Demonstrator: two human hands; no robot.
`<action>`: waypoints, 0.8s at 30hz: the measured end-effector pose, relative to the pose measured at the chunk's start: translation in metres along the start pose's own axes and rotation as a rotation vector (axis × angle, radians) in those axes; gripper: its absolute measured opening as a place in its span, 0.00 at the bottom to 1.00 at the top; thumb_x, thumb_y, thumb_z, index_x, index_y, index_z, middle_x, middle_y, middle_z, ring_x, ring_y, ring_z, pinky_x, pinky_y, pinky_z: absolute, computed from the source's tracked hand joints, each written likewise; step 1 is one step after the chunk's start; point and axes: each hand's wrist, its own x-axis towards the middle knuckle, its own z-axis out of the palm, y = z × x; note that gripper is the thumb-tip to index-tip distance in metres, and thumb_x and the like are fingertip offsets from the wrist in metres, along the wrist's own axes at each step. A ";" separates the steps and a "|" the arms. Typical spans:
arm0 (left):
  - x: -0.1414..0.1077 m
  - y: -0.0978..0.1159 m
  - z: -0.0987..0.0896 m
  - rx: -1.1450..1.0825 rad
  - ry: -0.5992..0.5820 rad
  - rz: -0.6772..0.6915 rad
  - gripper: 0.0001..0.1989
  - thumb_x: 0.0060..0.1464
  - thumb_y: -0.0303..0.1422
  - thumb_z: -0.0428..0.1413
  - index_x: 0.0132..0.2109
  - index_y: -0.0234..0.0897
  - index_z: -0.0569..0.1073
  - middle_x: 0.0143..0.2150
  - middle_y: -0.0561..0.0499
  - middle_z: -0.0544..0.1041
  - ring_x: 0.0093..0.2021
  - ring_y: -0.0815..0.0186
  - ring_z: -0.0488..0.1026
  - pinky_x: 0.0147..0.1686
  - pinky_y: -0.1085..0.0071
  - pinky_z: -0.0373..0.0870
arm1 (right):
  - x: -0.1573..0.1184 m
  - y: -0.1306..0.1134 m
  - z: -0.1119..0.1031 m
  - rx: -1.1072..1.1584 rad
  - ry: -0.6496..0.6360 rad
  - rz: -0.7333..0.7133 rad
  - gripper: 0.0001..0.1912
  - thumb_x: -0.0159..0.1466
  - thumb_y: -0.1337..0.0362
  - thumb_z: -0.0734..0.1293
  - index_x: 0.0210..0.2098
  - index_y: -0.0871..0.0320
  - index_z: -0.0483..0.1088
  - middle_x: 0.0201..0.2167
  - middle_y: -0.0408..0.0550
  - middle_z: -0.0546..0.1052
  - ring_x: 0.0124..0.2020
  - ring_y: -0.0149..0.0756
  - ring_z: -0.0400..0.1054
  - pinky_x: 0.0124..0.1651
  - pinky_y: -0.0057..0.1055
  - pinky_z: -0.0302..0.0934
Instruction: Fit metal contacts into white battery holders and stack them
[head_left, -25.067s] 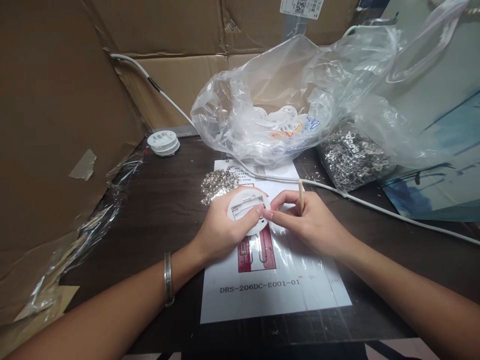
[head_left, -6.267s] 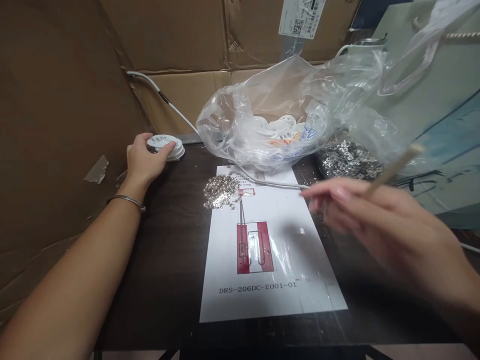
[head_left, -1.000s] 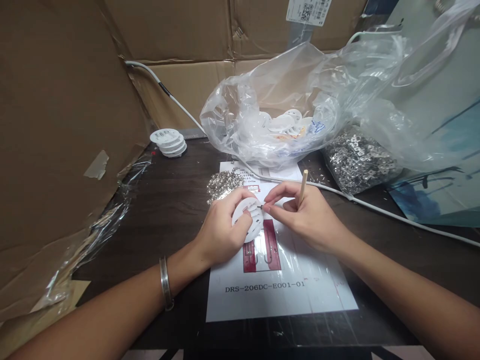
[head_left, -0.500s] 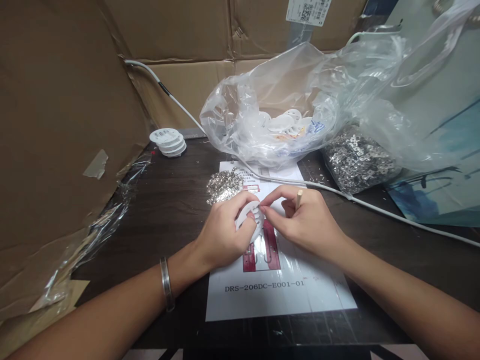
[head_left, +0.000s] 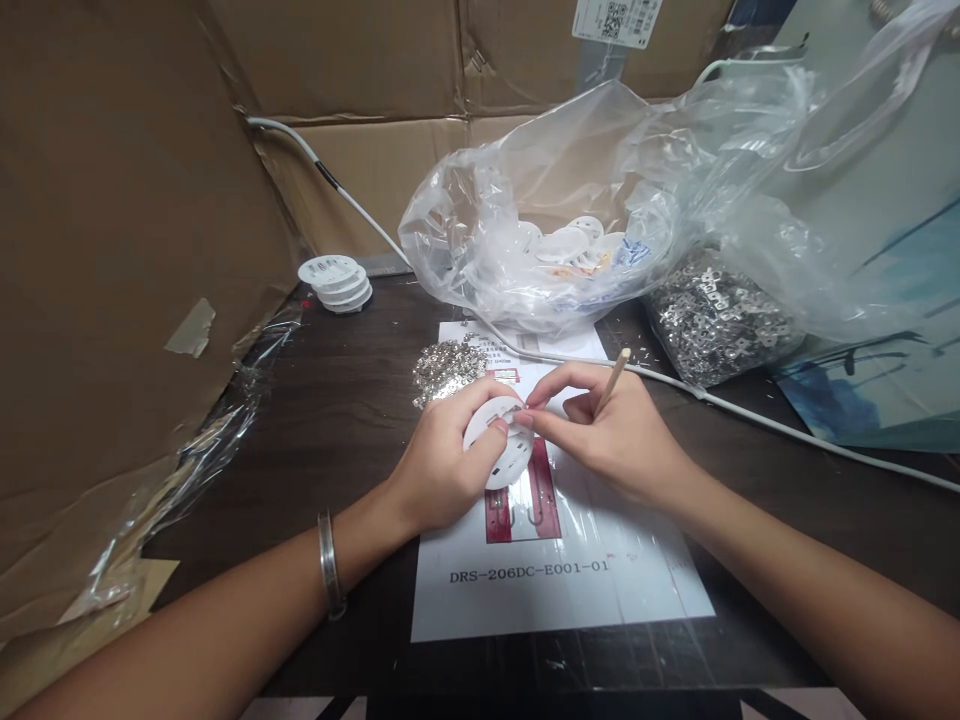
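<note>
My left hand [head_left: 448,462] grips a round white plastic disc [head_left: 506,468] with slots, thumb across its face, tilted above the printed sheet. At the disc's upper right edge, the thumb and index finger of my right hand [head_left: 611,425] are pinched together. Whatever small piece sits between those fingertips is too small to make out. A thin wooden stick [head_left: 616,378] is tucked in the curled fingers of the same hand, its end pointing up. Just beyond my left hand lies a pile of small shiny metal pieces [head_left: 448,372].
The printed sheet [head_left: 562,610] lies under my hands. At the back left is a stack of white discs [head_left: 345,290]. A clear plastic bag [head_left: 480,260] with more discs stands behind, beside a bag of metal pieces [head_left: 724,320]. A white cable [head_left: 787,412] crosses the table.
The disc has turned so that more of its slotted face shows. The wooden stick now leans to the right and shows more of its length. Both hands stay nearly in place.
</note>
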 end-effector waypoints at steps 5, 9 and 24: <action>0.001 -0.004 -0.001 -0.184 0.018 -0.087 0.07 0.56 0.31 0.50 0.38 0.37 0.72 0.31 0.54 0.73 0.30 0.68 0.69 0.29 0.72 0.63 | 0.002 -0.003 -0.005 0.186 -0.054 0.095 0.09 0.57 0.61 0.71 0.31 0.60 0.71 0.17 0.38 0.64 0.14 0.21 0.46 0.17 0.24 0.38; 0.001 -0.005 -0.001 -0.241 0.024 -0.099 0.06 0.56 0.30 0.51 0.37 0.37 0.72 0.30 0.54 0.73 0.30 0.69 0.69 0.29 0.72 0.64 | 0.004 -0.004 -0.006 0.278 -0.100 0.120 0.09 0.57 0.61 0.71 0.30 0.60 0.71 0.15 0.35 0.60 0.14 0.21 0.47 0.19 0.24 0.44; 0.001 -0.004 -0.002 -0.098 0.005 0.004 0.09 0.56 0.32 0.51 0.38 0.36 0.75 0.34 0.50 0.77 0.34 0.65 0.72 0.37 0.67 0.70 | 0.007 0.002 -0.008 0.384 -0.177 0.248 0.12 0.50 0.62 0.76 0.26 0.60 0.72 0.16 0.36 0.63 0.16 0.21 0.51 0.20 0.23 0.45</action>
